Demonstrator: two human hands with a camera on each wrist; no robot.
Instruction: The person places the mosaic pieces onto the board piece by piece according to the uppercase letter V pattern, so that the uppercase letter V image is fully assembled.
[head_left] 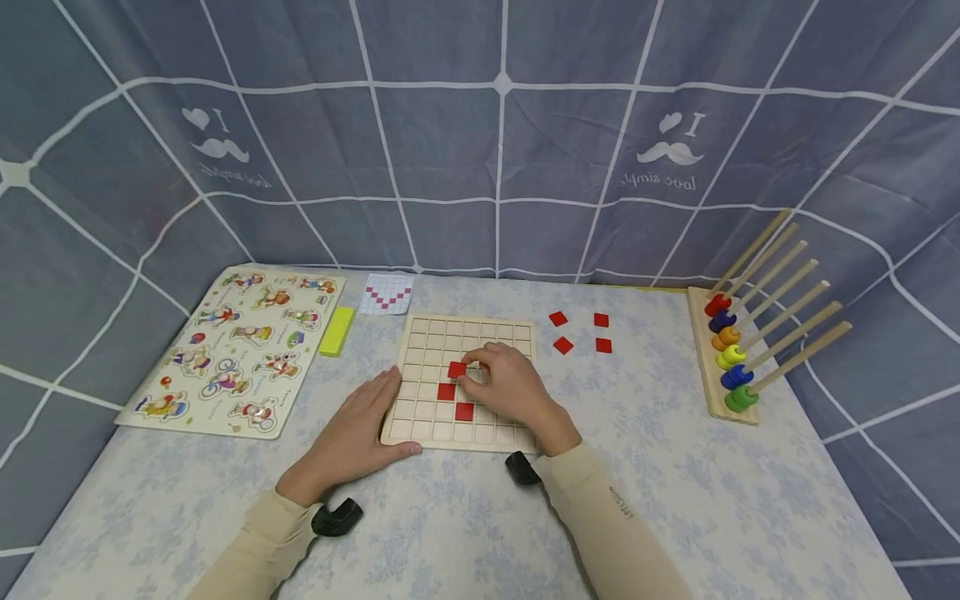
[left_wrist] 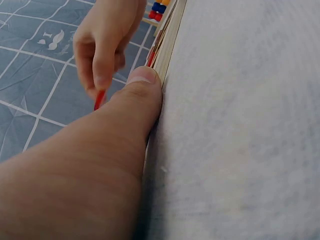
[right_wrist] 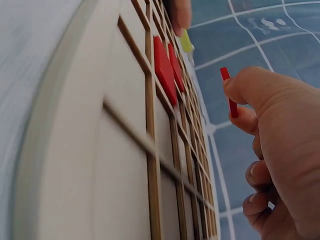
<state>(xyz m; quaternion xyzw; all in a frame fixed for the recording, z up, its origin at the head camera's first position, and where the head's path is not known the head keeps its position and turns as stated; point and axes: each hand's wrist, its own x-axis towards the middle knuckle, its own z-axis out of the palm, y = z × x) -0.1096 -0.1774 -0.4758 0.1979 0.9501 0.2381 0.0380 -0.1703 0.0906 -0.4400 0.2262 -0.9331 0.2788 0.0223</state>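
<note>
A wooden grid board point(head_left: 427, 340) lies flat on the table, with two red square tiles set in its cells, one tile point(head_left: 464, 412) nearer the front and another tile point(head_left: 446, 392) up and left of it. Between thumb and index finger my right hand point(head_left: 510, 385) pinches a third red tile point(right_wrist: 229, 93); in the right wrist view it is held above the board's surface. My left hand point(head_left: 352, 437) rests along the board's left side, fingers extended, its thumb point(left_wrist: 142, 82) against the front edge. Both red tiles on the board also show in the right wrist view.
Several loose red tiles point(head_left: 563, 345) lie right of the board. Behind it sits a pattern card point(head_left: 386, 294), beside a yellow-green block point(head_left: 337, 332). A picture puzzle board point(head_left: 247, 350) is at left; a peg stand point(head_left: 712, 367) with coloured rings is at right.
</note>
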